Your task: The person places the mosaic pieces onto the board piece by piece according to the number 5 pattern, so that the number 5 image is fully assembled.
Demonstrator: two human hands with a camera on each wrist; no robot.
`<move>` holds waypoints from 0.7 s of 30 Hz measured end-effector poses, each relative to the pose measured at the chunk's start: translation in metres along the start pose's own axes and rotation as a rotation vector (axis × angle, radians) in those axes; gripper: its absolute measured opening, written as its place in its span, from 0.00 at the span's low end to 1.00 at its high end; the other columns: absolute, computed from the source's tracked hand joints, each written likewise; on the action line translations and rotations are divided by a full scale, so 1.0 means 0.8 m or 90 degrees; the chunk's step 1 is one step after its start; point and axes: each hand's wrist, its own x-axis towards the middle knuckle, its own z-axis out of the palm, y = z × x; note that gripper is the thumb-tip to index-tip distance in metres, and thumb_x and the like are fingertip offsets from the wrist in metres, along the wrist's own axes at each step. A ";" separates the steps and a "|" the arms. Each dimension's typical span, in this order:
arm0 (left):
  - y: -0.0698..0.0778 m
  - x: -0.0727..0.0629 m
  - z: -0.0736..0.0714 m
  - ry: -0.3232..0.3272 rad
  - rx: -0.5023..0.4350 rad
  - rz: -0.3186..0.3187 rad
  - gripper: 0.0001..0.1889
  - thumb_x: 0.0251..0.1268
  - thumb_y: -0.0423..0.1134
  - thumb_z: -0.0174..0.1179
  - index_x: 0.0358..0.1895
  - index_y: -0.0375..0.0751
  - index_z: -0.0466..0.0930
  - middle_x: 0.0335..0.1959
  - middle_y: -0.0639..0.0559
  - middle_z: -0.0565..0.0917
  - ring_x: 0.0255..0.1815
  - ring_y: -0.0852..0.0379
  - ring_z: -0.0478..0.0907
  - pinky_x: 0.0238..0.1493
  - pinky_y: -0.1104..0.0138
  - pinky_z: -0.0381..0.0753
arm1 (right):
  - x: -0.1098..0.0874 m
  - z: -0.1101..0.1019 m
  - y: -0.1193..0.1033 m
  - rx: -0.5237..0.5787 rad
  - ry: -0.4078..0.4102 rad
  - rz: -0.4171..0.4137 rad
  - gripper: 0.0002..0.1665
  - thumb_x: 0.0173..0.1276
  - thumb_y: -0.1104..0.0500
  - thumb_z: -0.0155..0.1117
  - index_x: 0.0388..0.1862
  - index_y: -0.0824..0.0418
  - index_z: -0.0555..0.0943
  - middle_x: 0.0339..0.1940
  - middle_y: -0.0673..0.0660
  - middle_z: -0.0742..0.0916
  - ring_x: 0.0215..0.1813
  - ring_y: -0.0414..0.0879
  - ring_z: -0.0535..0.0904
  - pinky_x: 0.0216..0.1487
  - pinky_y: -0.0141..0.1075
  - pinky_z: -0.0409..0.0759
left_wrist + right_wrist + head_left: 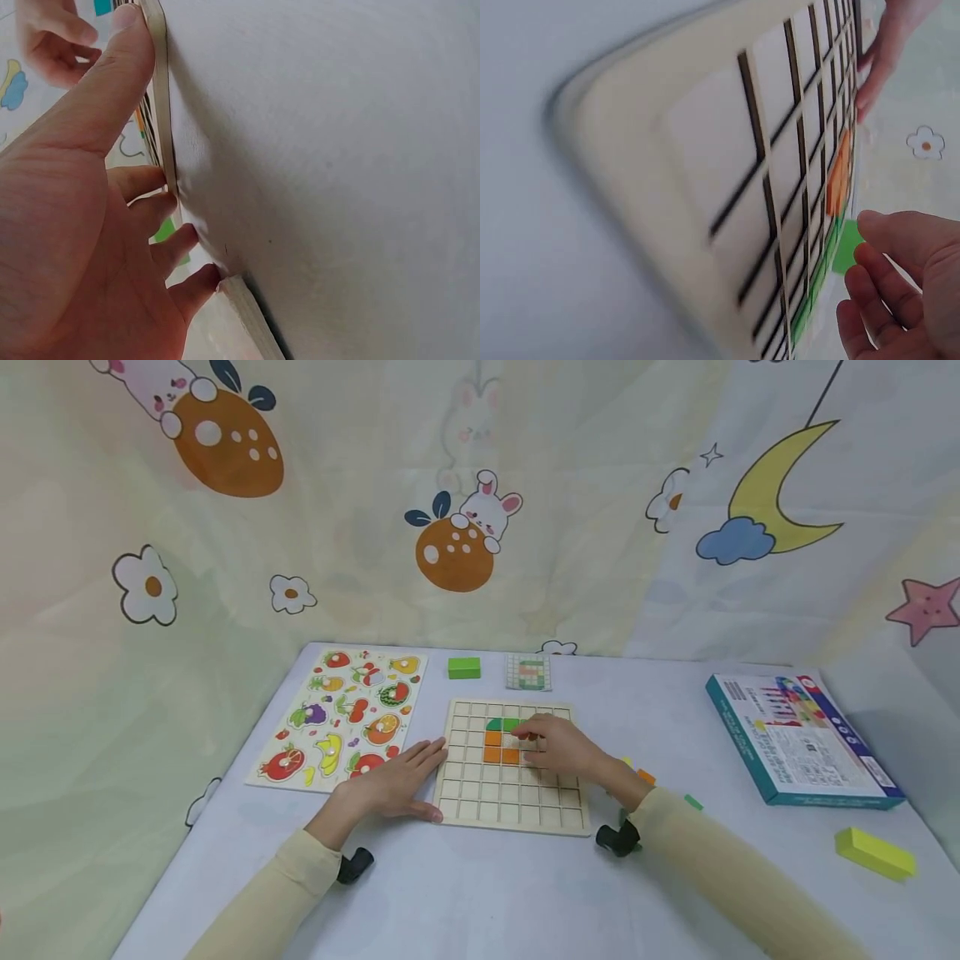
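**White cloth-covered table point(472, 902), pale cartoon-printed fabric backdrop point(360, 539): tiling in progress**

A squarish, pale wooden grid board point(491, 792) is lying mid-table. Two flat green tiles point(511, 725) and three flat orange tiles point(492, 754) are occupying adjoining cells. Beyond the far edge, a small grid-printed paper-like card point(528, 673) is showing a coloured pattern.

Left hand point(397, 781): fingers are extending, spread, gripping nothing, touching the board's left side.

Right hand point(562, 745): poising over the grid beside the tiles, fingers partly bending, thumb near the index finger. Whether they are holding a tile: cannot tell.

Judgement: the step is apparently seating tiles to match the card. Good technique is calling for the left hand bracing lightly, so the frame is not sliding; for squaring each tile to its cell, lowering it level and pressing with one fingertip. A tilting tile is probably risking catching on the slats; a dragging knuckle, nudging neighbours.
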 end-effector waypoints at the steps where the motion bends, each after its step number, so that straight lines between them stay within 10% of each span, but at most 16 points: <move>1: 0.000 0.000 0.000 0.000 -0.002 0.001 0.53 0.55 0.65 0.63 0.78 0.43 0.47 0.81 0.49 0.45 0.80 0.44 0.44 0.76 0.50 0.57 | -0.006 -0.006 0.005 -0.002 0.005 0.005 0.21 0.63 0.62 0.67 0.56 0.62 0.81 0.48 0.55 0.85 0.48 0.49 0.78 0.50 0.42 0.80; 15: -0.002 -0.001 0.000 -0.006 0.004 -0.002 0.54 0.55 0.65 0.63 0.78 0.42 0.47 0.81 0.48 0.45 0.80 0.43 0.44 0.76 0.50 0.56 | -0.131 -0.067 0.085 -0.034 0.055 0.175 0.23 0.63 0.63 0.66 0.58 0.63 0.78 0.49 0.59 0.84 0.48 0.52 0.77 0.53 0.51 0.80; 21: -0.003 0.003 0.003 0.001 0.003 0.005 0.54 0.54 0.66 0.62 0.78 0.43 0.47 0.81 0.49 0.45 0.80 0.44 0.44 0.76 0.50 0.56 | -0.160 -0.064 0.103 -0.044 0.069 0.166 0.23 0.61 0.63 0.68 0.57 0.64 0.79 0.46 0.57 0.85 0.45 0.48 0.78 0.51 0.48 0.81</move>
